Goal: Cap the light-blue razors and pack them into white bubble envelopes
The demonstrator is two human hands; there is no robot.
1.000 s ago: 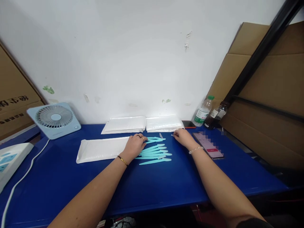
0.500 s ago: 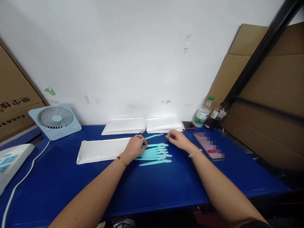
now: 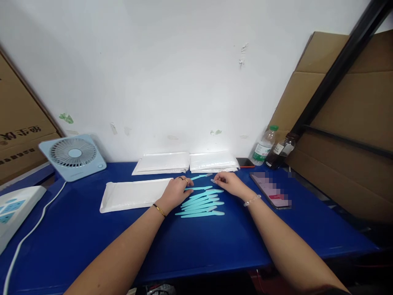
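Observation:
Several slim turquoise sticks, which look like eyebrow razors [image 3: 201,200], lie side by side with their pale tips to the right. My left hand [image 3: 176,191] rests at the right end of a white padded mailer [image 3: 132,196], fingers curled. The handle of one razor [image 3: 199,188] runs in between its thumb and fingers. A separate razor [image 3: 199,177] lies just beyond, close to those fingertips. My right hand [image 3: 229,182] pinches a small translucent piece, apparently a cap [image 3: 213,180], just right of the razors. The palm sides of both hands are hidden.
Two stacks of white mailers [image 3: 162,162] stand along the wall. A fan [image 3: 73,157] and a white device with blue buttons [image 3: 18,209] are on the left. On the right are a phone [image 3: 270,190], another phone [image 3: 245,162], a water bottle [image 3: 264,147] and a dark drink bottle [image 3: 280,152].
My right hand has moved slightly left and down with the small translucent piece. The row of razors has shifted a little toward me and spread. My left hand stays in nearly the same place.

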